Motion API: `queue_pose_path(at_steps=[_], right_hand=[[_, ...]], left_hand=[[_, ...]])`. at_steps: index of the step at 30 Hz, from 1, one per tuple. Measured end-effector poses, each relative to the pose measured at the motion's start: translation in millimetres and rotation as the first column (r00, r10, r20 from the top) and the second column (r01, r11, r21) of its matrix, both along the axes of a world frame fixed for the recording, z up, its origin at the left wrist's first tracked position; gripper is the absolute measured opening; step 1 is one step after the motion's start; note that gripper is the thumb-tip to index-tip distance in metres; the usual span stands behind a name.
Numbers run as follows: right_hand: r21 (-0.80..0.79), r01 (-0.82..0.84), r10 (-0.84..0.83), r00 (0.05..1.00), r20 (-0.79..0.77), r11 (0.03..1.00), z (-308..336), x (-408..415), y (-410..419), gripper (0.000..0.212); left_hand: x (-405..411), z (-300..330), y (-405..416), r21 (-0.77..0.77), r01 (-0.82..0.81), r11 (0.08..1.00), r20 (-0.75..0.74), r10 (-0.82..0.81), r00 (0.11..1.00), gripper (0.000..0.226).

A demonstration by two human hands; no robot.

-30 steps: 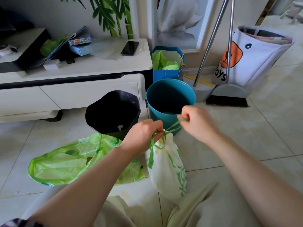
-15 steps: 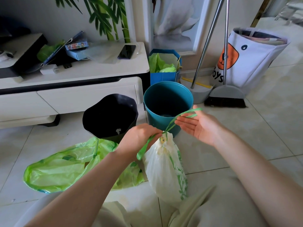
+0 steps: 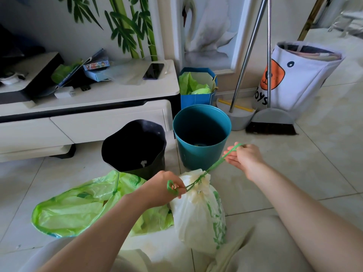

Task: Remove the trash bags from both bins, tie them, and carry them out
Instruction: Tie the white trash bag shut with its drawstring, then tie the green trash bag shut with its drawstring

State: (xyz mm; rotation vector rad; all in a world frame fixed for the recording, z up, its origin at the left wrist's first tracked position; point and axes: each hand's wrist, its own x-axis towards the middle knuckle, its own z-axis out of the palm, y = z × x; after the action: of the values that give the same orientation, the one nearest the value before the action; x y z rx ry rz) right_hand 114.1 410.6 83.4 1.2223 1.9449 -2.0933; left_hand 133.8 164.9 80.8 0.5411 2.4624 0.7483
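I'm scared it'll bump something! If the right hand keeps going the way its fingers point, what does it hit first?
Probably the teal bin. The right hand has fingers pointing left toward its side, though depth is hard to judge.

Soft daylight is filling the room, coming in from about two o'clock, where the glossy pale tiled floor (image 3: 324, 146) is washing out into a bright sheen. The round teal plastic bin (image 3: 202, 134) and the dark crumpled bin (image 3: 135, 146) are holding deep shade inside. The low white cabinet (image 3: 84, 122) is casting a dim band beneath itself at nine o'clock. Wide-angle distortion is bowing the two metal broom poles (image 3: 255, 46) and the walls toward the edges. The centre is staying fairly sharp, while the corners are softening and the forearms at six o'clock are blurring slightly.
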Motion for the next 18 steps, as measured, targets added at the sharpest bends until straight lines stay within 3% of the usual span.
queue_pose_path(at_steps=[4, 8, 11, 13, 15, 18], right_hand=[[0.158, -0.125, 0.125, 0.992, 0.012, 0.98, -3, -1, -7, 0.019], [0.219, -0.242, 0.234, 0.97, 0.064, 0.945, -6, 0, -15, 0.032], [0.491, -0.416, 0.378, 0.908, 0.181, 0.765, -9, 2, -14, 0.056], [0.606, -0.465, 0.452, 0.872, 0.188, 0.645, -2, 7, -22, 0.045], [0.645, -0.484, 0.544, 0.83, 0.125, 0.591, 4, 10, -40, 0.025], [0.696, -0.526, 0.681, 0.729, 0.074, 0.488, 10, 10, -78, 0.019]], left_hand=[[-5, 11, -17, 0.074, -0.224, 0.972, 0.126, 0.214, 0.969, 0.018], [-9, 20, -39, 0.169, -0.471, 0.866, 0.225, 0.431, 0.874, 0.014], [-9, 29, -58, 0.261, -0.611, 0.747, 0.25, 0.559, 0.791, 0.01], [-11, 33, -77, 0.258, -0.636, 0.728, 0.208, 0.601, 0.772, 0.009], [-13, 32, -101, 0.214, -0.64, 0.738, 0.136, 0.626, 0.767, 0.008], [-15, 27, -141, 0.123, -0.666, 0.736, -0.002, 0.671, 0.741, 0.013]])
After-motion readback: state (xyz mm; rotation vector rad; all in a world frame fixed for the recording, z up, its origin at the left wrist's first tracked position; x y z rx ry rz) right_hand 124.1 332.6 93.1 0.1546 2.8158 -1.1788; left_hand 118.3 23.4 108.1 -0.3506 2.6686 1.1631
